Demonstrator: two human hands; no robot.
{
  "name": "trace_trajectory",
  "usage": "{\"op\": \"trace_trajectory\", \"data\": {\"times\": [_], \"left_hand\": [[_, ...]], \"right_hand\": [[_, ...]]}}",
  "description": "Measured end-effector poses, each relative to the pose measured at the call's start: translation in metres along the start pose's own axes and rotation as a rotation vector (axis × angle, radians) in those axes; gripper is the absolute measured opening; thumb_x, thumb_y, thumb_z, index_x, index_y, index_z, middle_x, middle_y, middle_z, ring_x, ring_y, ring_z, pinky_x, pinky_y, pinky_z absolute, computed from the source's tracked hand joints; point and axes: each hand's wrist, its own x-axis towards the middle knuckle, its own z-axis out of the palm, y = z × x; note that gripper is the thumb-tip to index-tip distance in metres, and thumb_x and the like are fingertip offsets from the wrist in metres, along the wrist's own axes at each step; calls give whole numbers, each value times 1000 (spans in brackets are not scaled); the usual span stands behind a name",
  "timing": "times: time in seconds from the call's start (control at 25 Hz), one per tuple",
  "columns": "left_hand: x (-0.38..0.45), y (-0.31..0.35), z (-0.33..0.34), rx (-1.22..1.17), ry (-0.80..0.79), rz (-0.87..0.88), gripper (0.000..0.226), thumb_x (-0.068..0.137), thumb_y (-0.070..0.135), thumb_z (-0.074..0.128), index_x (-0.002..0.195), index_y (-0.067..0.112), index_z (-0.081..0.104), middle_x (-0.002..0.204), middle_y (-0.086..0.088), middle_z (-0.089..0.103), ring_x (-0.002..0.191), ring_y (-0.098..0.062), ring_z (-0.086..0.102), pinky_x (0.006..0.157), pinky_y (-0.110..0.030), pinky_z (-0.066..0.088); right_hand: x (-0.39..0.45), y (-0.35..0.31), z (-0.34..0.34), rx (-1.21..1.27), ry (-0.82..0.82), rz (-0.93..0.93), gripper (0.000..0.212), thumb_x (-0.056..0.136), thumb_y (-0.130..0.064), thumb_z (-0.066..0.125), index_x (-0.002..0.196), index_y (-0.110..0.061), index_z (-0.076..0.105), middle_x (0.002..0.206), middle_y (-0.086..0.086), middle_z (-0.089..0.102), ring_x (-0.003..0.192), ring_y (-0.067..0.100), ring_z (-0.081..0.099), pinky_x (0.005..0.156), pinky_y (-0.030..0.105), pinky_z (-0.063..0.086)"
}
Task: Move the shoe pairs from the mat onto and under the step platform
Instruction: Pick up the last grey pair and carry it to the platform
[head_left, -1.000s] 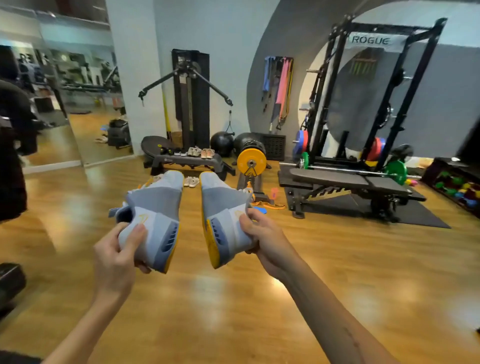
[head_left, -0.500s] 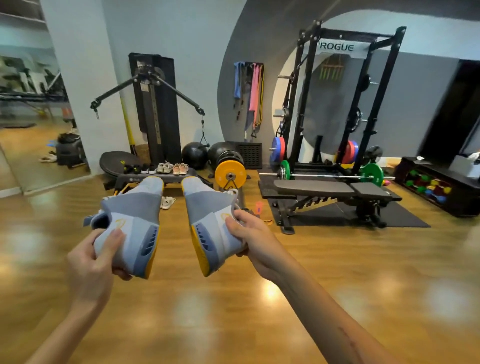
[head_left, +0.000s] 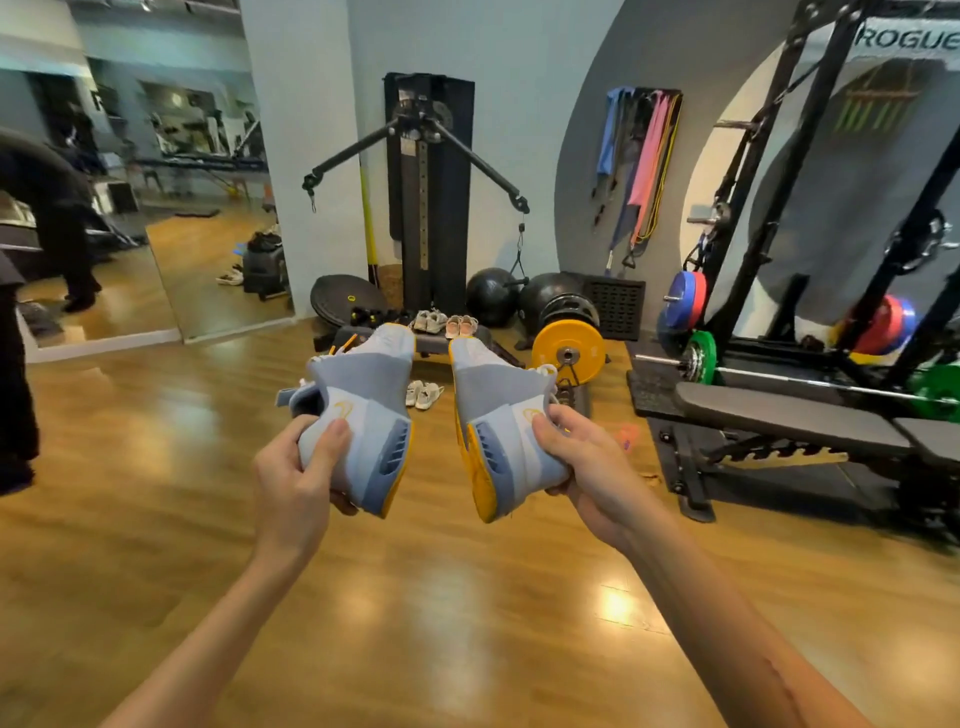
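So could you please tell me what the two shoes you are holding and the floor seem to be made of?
Left shoe and right shoe: matte grey-blue knit or textile uppers by the look, smoother moulded heel panels, and yellow soles, probably rubber. Floor: glossy wood or wood-look boards, judging by plank seams and light reflections.

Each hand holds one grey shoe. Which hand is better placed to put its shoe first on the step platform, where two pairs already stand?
Probably the left. The left hand grips a shoe pointing toward the free left part of the step platform; the right hand faces the pink pair. The difference is small.
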Motion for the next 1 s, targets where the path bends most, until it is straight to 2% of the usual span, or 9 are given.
{"op": "trace_trajectory", "data": {"times": [0.16, 0.28, 0.4, 0.48, 0.56, 0.72, 0.84, 0.92, 1.0], "left_hand": [[94, -74, 2, 12, 14, -38, 43, 78, 53, 58, 71, 10, 59, 62, -24, 52, 46, -39, 52, 33, -48, 47], [167, -128, 1, 40, -27, -99, 42, 77, 49, 59, 65, 9, 55, 56, -17, 49, 41, -29, 51, 33, -47, 47], [224, -175, 10, 46, -90, -149, 42, 76, 49, 60, 61, 10, 54, 46, -9, 48, 31, -28, 50, 29, -42, 43], [264, -207, 17, 86, -124, -158, 43, 75, 52, 58, 59, 14, 52, 41, -4, 49, 30, -25, 49, 32, -38, 44], [300, -244, 30, 109, -150, -162, 46, 76, 54, 57, 60, 11, 52, 42, -7, 50, 34, -25, 50, 40, -39, 45], [371, -319, 77, 170, -206, -168, 52, 77, 57, 54, 62, 8, 54, 51, -4, 52, 47, -21, 46, 46, -37, 43], [439, -376, 137, 203, -285, -204, 43, 84, 46, 60, 61, 10, 52, 50, -4, 53, 45, -25, 50, 43, -32, 42], [478, -407, 172, 240, -315, -264, 40, 88, 37, 64, 63, 9, 52, 50, -3, 52, 45, -20, 49, 43, -29, 38], [524, -430, 207, 232, -342, -245, 37, 89, 37, 63, 66, 9, 56, 52, -4, 57, 44, -15, 52, 44, -29, 40]], "right_hand": [[107, 31, 30, -17, 22, 22, 21, 97, -34, 54, 111, -22, 65, 80, -3, 62, 65, 12, 49, 52, 25, 30], [180, 53, 68, -12, 60, 118, 21, 98, -31, 54, 113, -21, 64, 83, 1, 61, 68, 14, 48, 53, 26, 29], [239, 80, 96, 36, 58, 222, 24, 97, -31, 54, 117, -21, 63, 91, 6, 65, 75, 18, 50, 56, 28, 29], [284, 95, 109, 62, 59, 278, 23, 96, -30, 54, 116, -22, 63, 95, 7, 68, 80, 20, 53, 60, 30, 31], [336, 113, 114, 58, 66, 328, 18, 96, -29, 54, 110, -24, 64, 98, 6, 69, 84, 21, 54, 65, 32, 33], [441, 155, 104, 44, 83, 380, 16, 94, -34, 57, 107, -28, 65, 94, -1, 72, 77, 14, 56, 60, 27, 34], [536, 198, 80, 112, 109, 435, 19, 92, -36, 61, 108, -29, 67, 88, -5, 74, 74, 12, 59, 54, 22, 36], [593, 217, 71, 77, 125, 505, 26, 91, -35, 62, 115, -26, 66, 91, -2, 73, 74, 14, 57, 50, 22, 32], [659, 225, 61, 60, 78, 541, 28, 90, -34, 64, 117, -25, 64, 90, -4, 72, 68, 13, 59, 47, 21, 32]]}}
